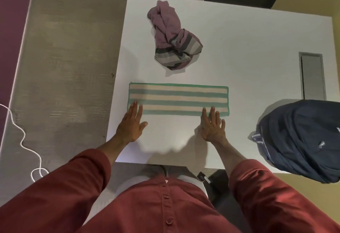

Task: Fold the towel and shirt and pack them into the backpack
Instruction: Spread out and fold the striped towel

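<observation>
Pressing left hand (131,125) and right hand (213,127) flat, gripping nothing, we pin the near edge of the towel (178,98) to the table (248,58) — probably to set its fold. The backpack (298,140) waits at right; beyond, the shirt (172,37) lies crumpled.

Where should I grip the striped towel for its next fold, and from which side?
Probably pinch both right-end corners of the towel, coming from the right: it lies flat as a long, narrow strip, so end-to-end folding suits it.
</observation>
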`<state>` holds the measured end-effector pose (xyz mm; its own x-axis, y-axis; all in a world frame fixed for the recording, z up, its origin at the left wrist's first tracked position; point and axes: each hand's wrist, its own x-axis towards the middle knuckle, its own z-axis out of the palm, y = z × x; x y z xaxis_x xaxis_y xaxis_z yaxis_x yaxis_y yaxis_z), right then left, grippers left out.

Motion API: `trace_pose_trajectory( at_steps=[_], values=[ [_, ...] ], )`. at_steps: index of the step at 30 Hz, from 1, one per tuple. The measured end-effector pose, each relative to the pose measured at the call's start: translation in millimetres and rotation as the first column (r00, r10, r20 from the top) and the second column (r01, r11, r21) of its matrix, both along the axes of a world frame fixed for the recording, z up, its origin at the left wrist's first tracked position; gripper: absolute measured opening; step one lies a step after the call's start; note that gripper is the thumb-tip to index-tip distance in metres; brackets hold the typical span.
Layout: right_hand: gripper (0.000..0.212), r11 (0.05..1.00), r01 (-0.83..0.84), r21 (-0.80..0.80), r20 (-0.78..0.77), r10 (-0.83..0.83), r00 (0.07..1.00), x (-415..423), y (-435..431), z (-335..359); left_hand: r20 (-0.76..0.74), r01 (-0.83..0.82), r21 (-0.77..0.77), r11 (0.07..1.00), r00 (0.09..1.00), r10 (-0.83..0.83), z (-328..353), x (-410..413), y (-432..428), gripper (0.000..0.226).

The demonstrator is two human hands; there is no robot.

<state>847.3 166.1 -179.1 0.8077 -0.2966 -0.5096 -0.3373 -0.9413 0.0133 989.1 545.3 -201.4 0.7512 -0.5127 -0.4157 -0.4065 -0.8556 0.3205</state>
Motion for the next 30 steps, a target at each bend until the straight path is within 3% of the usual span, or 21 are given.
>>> trace_pose_trajectory(
  at_steps=[9,13,16,19,21,24,30],
  values=[
    [0.084,0.956,0.281,0.079,-0.059,-0.277,0.959,-22,-41,6,-0.025,-0.199,0.107,0.974,0.979,0.203,2,-13,-38,0.092],
    [0.062,0.915,0.390,0.106,0.143,-0.402,0.904,-17,-52,13,0.039,-0.365,0.158,0.917,0.931,0.364,11,-18,-68,0.093],
    [0.036,0.819,0.522,0.238,0.209,-0.568,0.796,2,-61,23,0.067,-0.246,0.090,0.965,0.968,0.241,13,-16,-83,0.082],
    [0.043,0.745,0.597,0.298,0.175,-0.657,0.733,19,-68,28,0.082,0.043,0.067,0.997,0.995,-0.048,13,-16,-96,0.069],
    [0.053,0.633,0.686,0.357,0.106,-0.758,0.644,29,-73,29,0.056,0.168,0.069,0.983,0.984,-0.172,14,-17,-107,0.066],
    [0.055,0.452,0.785,0.425,0.021,-0.871,0.490,36,-84,20,0.000,0.157,0.111,0.981,0.987,-0.158,20,-21,-119,0.068],
    [0.023,0.289,0.777,0.560,0.009,-0.939,0.343,30,-87,26,-0.033,0.143,0.099,0.985,0.989,-0.141,22,-31,-124,0.072]
  ],
)
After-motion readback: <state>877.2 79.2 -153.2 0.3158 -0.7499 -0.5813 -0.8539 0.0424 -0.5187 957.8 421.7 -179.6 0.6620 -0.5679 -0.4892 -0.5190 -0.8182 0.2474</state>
